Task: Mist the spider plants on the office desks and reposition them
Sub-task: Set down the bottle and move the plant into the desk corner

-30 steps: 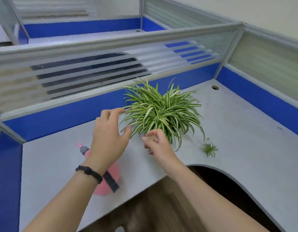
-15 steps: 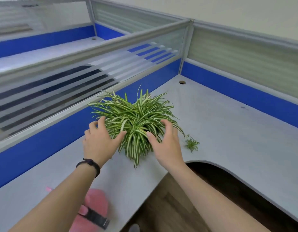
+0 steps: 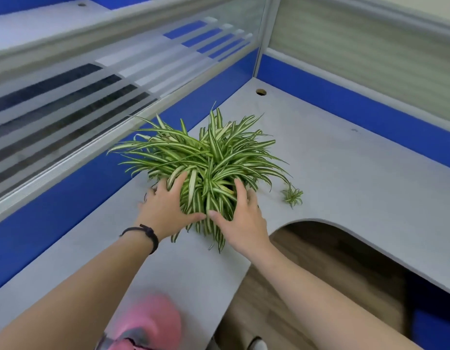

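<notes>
Both hands closed in since prior frame, L (image 3: 165,207) & R (image 3: 240,219) now gripping spider plant (image 3: 208,162).

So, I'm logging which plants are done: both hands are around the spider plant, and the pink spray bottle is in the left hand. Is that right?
Not quite. In the head view both hands, left and right, are indeed around the spider plant, but the pink spray bottle is not in the left hand: it sits on the desk near the front edge, beside the left forearm.
</notes>
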